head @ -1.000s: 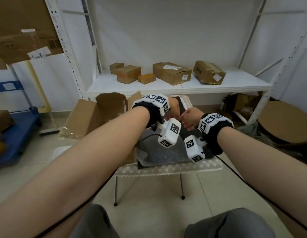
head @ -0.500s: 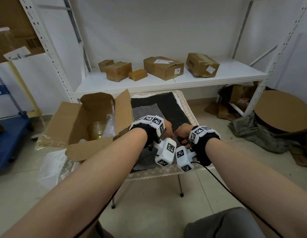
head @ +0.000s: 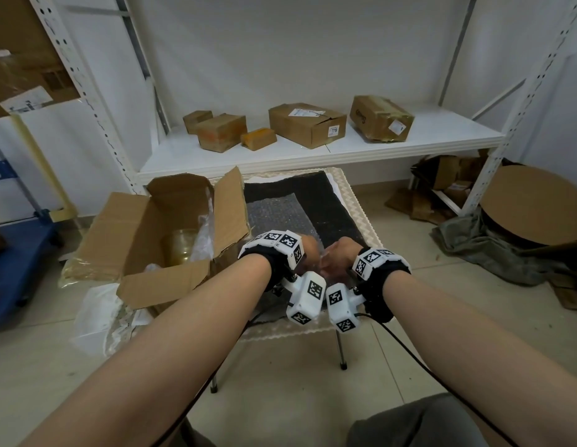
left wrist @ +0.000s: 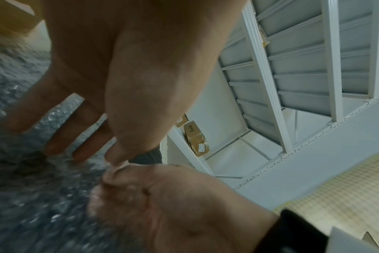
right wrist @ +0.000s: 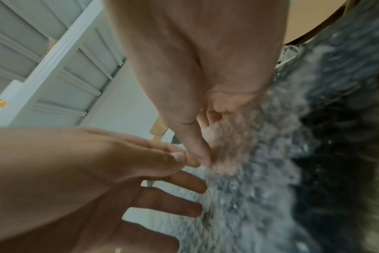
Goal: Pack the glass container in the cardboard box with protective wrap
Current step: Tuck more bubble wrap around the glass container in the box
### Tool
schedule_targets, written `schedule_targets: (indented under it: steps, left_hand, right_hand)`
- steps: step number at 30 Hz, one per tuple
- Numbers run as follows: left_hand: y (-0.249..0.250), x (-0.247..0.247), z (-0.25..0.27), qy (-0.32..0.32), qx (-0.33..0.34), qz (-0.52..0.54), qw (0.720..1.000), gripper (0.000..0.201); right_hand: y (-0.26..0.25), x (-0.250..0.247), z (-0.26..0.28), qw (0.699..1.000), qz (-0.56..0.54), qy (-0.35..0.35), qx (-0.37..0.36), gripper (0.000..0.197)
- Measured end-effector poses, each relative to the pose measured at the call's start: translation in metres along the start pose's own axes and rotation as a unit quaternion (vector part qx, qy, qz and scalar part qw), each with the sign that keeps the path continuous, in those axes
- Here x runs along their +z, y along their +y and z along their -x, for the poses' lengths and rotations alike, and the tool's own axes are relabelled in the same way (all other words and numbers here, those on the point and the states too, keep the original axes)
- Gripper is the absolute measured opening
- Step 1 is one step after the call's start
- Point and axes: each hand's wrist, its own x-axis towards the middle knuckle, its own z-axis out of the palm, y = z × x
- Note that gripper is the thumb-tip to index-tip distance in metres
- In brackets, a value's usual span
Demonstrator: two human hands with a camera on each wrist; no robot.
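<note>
A sheet of bubble wrap (head: pixel 274 214) lies flat on a dark mat (head: pixel 316 201) on a small white table. My left hand (head: pixel 308 253) and right hand (head: pixel 338 256) meet at its near edge. In the left wrist view my left hand (left wrist: pixel 117 160) pinches the bubble wrap (left wrist: pixel 32 196) between thumb and forefinger, the other fingers straight. In the right wrist view my right hand (right wrist: pixel 203 160) pinches the same edge of the bubble wrap (right wrist: pixel 260 188). The open cardboard box (head: pixel 135 227) stands left of the mat. A glass container (head: pixel 182 246) sits upright inside it beside clear plastic.
A white shelf (head: pixel 313 153) behind the table carries several closed cardboard boxes. A blue cart (head: pixel 13 253) is at the far left. Clear plastic bags (head: pixel 97 321) lie on the floor by the box. A round cardboard piece (head: pixel 532 201) and cloth are at right.
Both hands have come down and toward me to the near edge of the bubble wrap. My head has tipped, so the open box and the glass container now show.
</note>
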Motion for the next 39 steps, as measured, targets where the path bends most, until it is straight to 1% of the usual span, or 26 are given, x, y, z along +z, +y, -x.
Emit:
schedule_targets:
  steps: [2, 4, 6, 7, 9, 12, 14, 17, 18, 20, 21, 23, 25, 26, 28, 29, 31, 32, 33, 34, 36, 37, 39]
  left_hand:
    - [0.001, -0.004, 0.004, 0.019, 0.001, 0.029, 0.999, 0.023]
    - [0.004, -0.008, 0.004, 0.061, -0.003, 0.042, 0.997, 0.023]
    - [0.007, -0.012, 0.006, 0.108, -0.006, 0.028, 0.994, 0.024]
    - [0.008, -0.014, 0.007, 0.129, -0.008, 0.02, 0.991, 0.024]
    - [0.009, -0.016, 0.009, 0.153, -0.002, 0.02, 0.988, 0.029]
    - [0.009, -0.02, 0.017, 0.187, 0.029, 0.03, 0.982, 0.037]
    - [0.01, -0.023, 0.024, 0.191, 0.059, 0.068, 0.977, 0.041]
    - [0.017, -0.022, 0.038, 0.153, 0.139, 0.143, 0.968, 0.055]
    - [0.02, -0.023, 0.045, 0.14, 0.169, 0.182, 0.958, 0.058]
    - [0.025, -0.024, 0.055, 0.131, 0.215, 0.235, 0.939, 0.055]
    - [0.025, -0.026, 0.056, 0.135, 0.223, 0.239, 0.935, 0.053]
    - [0.022, -0.027, 0.052, 0.155, 0.223, 0.225, 0.936, 0.053]
    - [0.022, -0.027, 0.047, 0.201, 0.205, 0.182, 0.94, 0.05]
    - [0.022, -0.026, 0.045, 0.221, 0.191, 0.183, 0.939, 0.049]
    - [0.024, -0.028, 0.047, 0.232, 0.172, 0.232, 0.929, 0.046]
    - [0.024, -0.028, 0.049, 0.231, 0.171, 0.261, 0.921, 0.041]
    - [0.024, -0.03, 0.051, 0.238, 0.178, 0.303, 0.905, 0.037]
    - [0.024, -0.031, 0.054, 0.242, 0.181, 0.323, 0.897, 0.037]
    - [0.024, -0.032, 0.056, 0.248, 0.185, 0.342, 0.887, 0.037]
    - [0.024, -0.033, 0.057, 0.249, 0.185, 0.364, 0.878, 0.036]
    - [0.023, -0.035, 0.055, 0.243, 0.176, 0.427, 0.853, 0.032]
    - [0.024, -0.036, 0.054, 0.235, 0.17, 0.465, 0.836, 0.031]
    - [0.025, -0.037, 0.055, 0.218, 0.16, 0.534, 0.801, 0.03]
  right_hand:
    - [-0.005, -0.002, 0.007, 0.999, -0.03, 0.022, -0.017, 0.014]
    - [-0.008, -0.007, 0.012, 0.996, -0.064, 0.043, -0.048, 0.014]
    - [-0.013, -0.011, 0.017, 0.986, -0.144, 0.043, -0.071, 0.007]
    - [-0.014, -0.013, 0.019, 0.979, -0.183, 0.038, -0.076, 0.006]
    - [-0.019, -0.018, 0.026, 0.964, -0.252, 0.047, -0.071, 0.009]
    - [-0.027, -0.028, 0.032, 0.943, -0.318, 0.077, -0.066, 0.01]
    - [-0.028, -0.035, 0.036, 0.923, -0.361, 0.114, -0.076, 0.015]
    - [-0.024, -0.045, 0.04, 0.866, -0.46, 0.15, -0.127, 0.031]
    - [-0.024, -0.048, 0.044, 0.858, -0.471, 0.153, -0.14, 0.034]
    - [-0.024, -0.054, 0.048, 0.856, -0.475, 0.158, -0.131, 0.037]
    - [-0.024, -0.057, 0.048, 0.853, -0.483, 0.161, -0.112, 0.038]
    - [-0.023, -0.058, 0.051, 0.832, -0.524, 0.159, -0.087, 0.031]
    - [-0.022, -0.056, 0.057, 0.806, -0.567, 0.135, -0.103, 0.029]
    - [-0.022, -0.055, 0.057, 0.797, -0.581, 0.122, -0.114, 0.03]
    - [-0.021, -0.055, 0.057, 0.792, -0.586, 0.123, -0.117, 0.027]
    - [-0.02, -0.055, 0.055, 0.8, -0.575, 0.136, -0.104, 0.027]
    - [-0.015, -0.054, 0.053, 0.838, -0.514, 0.167, -0.081, 0.038]
    - [-0.012, -0.053, 0.052, 0.856, -0.484, 0.168, -0.073, 0.044]
    - [-0.008, -0.05, 0.053, 0.868, -0.469, 0.154, -0.061, 0.051]
    - [-0.004, -0.048, 0.052, 0.873, -0.469, 0.128, -0.047, 0.066]
    - [0.0, -0.042, 0.052, 0.865, -0.493, 0.077, -0.049, 0.091]
    - [0.0, -0.04, 0.054, 0.861, -0.502, 0.054, -0.063, 0.096]
    - [-0.002, -0.039, 0.059, 0.861, -0.498, 0.012, -0.104, 0.097]
